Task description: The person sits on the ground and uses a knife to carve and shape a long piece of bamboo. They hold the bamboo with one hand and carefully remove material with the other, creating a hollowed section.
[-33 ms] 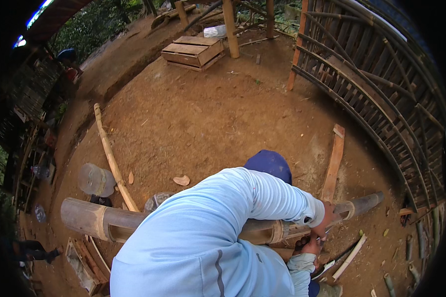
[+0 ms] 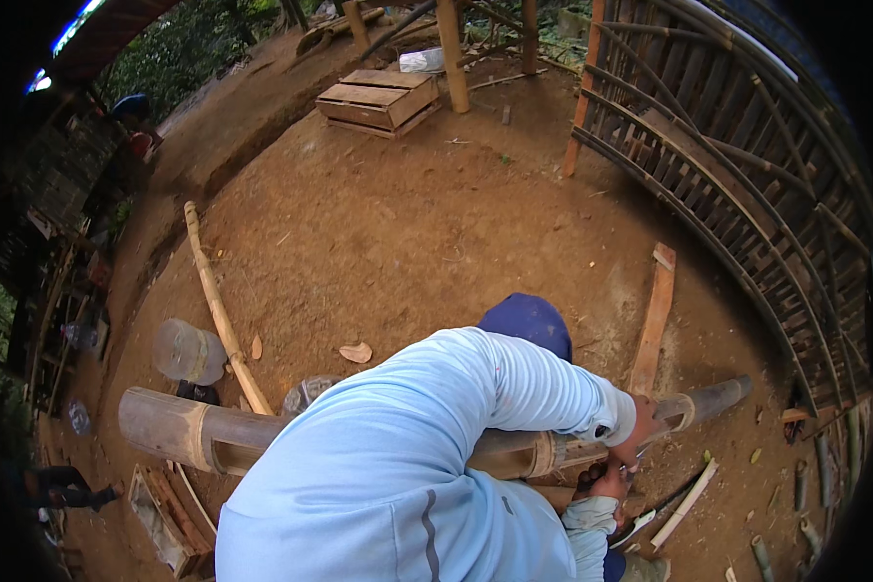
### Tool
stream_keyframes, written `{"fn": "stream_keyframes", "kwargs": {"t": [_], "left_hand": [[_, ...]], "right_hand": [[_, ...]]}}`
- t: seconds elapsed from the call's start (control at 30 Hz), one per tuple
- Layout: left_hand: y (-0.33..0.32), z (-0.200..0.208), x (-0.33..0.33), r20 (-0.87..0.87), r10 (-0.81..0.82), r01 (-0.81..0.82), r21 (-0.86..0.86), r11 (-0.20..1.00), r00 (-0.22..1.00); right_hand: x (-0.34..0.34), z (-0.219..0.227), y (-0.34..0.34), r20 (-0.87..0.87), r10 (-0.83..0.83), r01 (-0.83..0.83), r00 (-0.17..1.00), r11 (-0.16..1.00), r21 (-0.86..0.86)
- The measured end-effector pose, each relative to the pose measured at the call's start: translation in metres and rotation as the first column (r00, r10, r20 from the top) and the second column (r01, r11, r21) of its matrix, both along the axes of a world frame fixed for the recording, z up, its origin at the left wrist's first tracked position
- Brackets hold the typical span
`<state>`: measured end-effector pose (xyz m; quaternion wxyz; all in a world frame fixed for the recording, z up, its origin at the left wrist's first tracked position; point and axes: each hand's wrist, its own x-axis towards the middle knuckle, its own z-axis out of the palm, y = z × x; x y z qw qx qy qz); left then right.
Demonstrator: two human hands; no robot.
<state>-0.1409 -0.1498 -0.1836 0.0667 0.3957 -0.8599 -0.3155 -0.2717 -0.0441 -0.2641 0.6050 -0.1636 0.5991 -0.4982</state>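
Note:
My left arm, in a light blue sleeve, reaches across a thick bamboo pole (image 2: 160,427) with long openings cut in its upper side. My left hand (image 2: 640,424) is bent over the pole's right part, its fingers curled down. Just below, my right hand (image 2: 603,482) is closed at the pole's near side, almost touching the left. A small shiny bit shows between them; what they grip is mostly hidden. Near the right hand lie a dark curved tool (image 2: 674,495) and a pale split strip (image 2: 686,504). Beyond my arm sits a rounded dark blue cloth shape (image 2: 529,323).
A wooden plank (image 2: 654,320) and a peeled pole (image 2: 213,301) lie on the dirt beyond the bamboo. Left are a clear plastic container (image 2: 188,352) and a wooden box (image 2: 160,519). A slatted crate (image 2: 378,100) stands far off; a bamboo fence (image 2: 727,165) rises right.
A dark-clothed leg at the far left has shifted slightly. My hands and the bamboo pole look the same.

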Motion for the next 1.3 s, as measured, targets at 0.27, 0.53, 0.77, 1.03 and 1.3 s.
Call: {"fn": "stream_keyframes", "kwargs": {"t": [0.27, 0.53, 0.77, 1.03, 1.3], "left_hand": [[-0.003, 0.000, -0.006, -0.033, -0.156, 0.155, -0.014, 0.988, 0.987], [0.005, 0.009, -0.002, 0.111, -0.197, 0.202, -0.042, 0.978, 0.974], [0.002, 0.015, 0.007, 0.124, -0.207, 0.213, -0.036, 0.976, 0.971], [0.002, 0.013, 0.005, 0.146, -0.222, 0.229, -0.036, 0.973, 0.964], [0.003, 0.015, 0.006, 0.160, -0.233, 0.242, -0.037, 0.970, 0.959]], "right_hand": [[0.003, -0.014, 0.005, 0.049, -0.028, 0.026, 0.998, 0.998, 0.055], [0.003, -0.021, 0.004, 0.063, -0.051, 0.044, 0.997, 0.993, 0.105], [0.015, -0.015, 0.001, 0.051, -0.031, 0.024, 0.998, 0.993, 0.118], [0.019, -0.012, 0.000, 0.027, -0.085, 0.080, 0.996, 0.985, 0.152], [0.018, -0.015, 0.003, 0.053, -0.088, 0.079, 0.995, 0.987, 0.140]]}}
